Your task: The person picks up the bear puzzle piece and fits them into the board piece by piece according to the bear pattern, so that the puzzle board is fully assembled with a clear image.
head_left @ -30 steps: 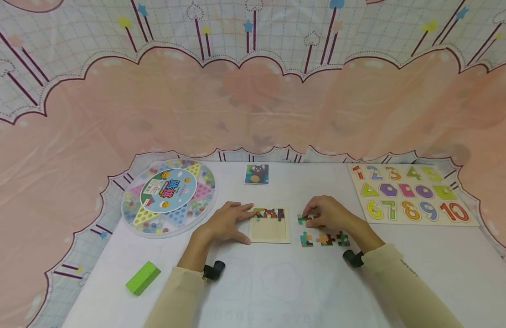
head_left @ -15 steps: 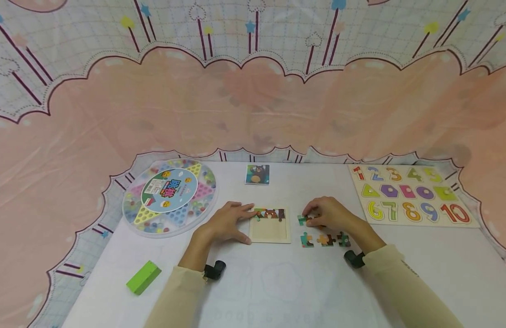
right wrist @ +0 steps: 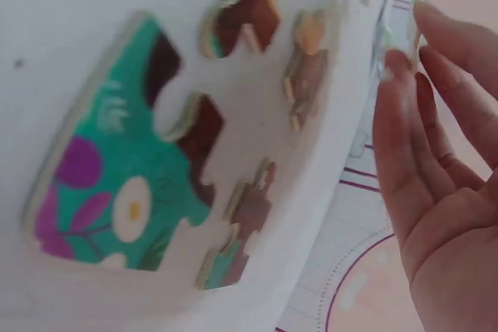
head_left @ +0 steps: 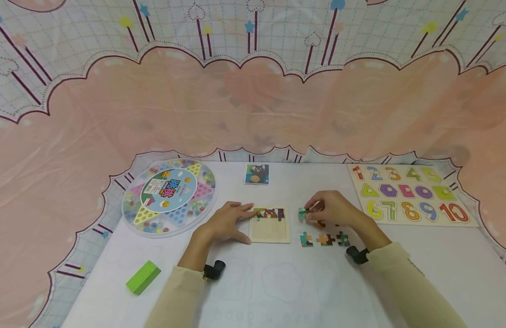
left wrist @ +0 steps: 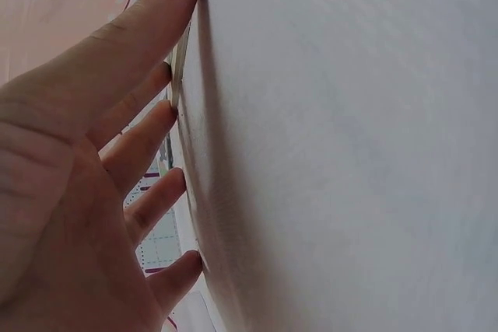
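In the head view my left hand (head_left: 225, 222) lies with spread fingers at the left side of a square wooden puzzle tray (head_left: 269, 233). Its thumb is by the near corner and its forefinger by the far one. A row of joined pieces showing a bear's head (head_left: 270, 213) fills the tray's far part. Right of the tray, my right hand (head_left: 332, 210) pinches a green jigsaw piece (head_left: 302, 213) just above the table, between thumb and fingers. Below it lie several loose pieces, among them a green one with a white flower (right wrist: 117, 192). Other pieces are partly hidden by the hand.
A bear picture card (head_left: 257, 174) lies behind the tray. At left are a round Chinese checkers set (head_left: 127, 209) and a green block (head_left: 143, 278). A number-and-shape board (head_left: 417, 196) lies at far right. A patterned cloth (head_left: 253, 114) hangs behind the table.
My right hand has raised the green jigsaw piece from the far row of loose pieces, moving slightly up and away. My left hand has stayed at the tray.
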The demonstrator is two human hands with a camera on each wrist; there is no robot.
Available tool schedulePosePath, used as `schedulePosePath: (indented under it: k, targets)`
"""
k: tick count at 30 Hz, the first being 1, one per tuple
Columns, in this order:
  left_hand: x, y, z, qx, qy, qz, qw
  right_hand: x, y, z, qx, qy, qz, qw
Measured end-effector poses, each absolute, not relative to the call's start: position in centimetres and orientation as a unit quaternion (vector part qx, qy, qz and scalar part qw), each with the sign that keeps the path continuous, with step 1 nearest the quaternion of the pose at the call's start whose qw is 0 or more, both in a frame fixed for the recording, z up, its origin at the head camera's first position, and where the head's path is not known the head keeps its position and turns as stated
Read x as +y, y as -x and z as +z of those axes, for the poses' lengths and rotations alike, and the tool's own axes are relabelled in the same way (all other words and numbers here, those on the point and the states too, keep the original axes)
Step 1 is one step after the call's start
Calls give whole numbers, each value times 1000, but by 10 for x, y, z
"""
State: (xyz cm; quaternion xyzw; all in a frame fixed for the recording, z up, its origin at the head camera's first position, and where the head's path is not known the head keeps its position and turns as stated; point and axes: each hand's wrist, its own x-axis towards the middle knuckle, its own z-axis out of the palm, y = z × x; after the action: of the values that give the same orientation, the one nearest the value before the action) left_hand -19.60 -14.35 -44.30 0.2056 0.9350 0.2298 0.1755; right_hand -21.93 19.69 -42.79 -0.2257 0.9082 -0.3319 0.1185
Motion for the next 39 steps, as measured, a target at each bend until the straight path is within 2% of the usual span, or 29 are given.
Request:
schedulePosePath:
  k: [10,22,30,39]
  targets:
    - [-144,195,-443,934,-209,232,177,185,221,-434,884,235,-380,136]
    - [-148,198,-444,937,-192,228,181,131,216,-441,875,223,-397,162]
    - [-147,199,-443,936,-194,231,183,99,218,-443,863,270,-399,150]
    - [-147,198,-444,935,-193,238,177,81,215,-446,865,255,-407,150]
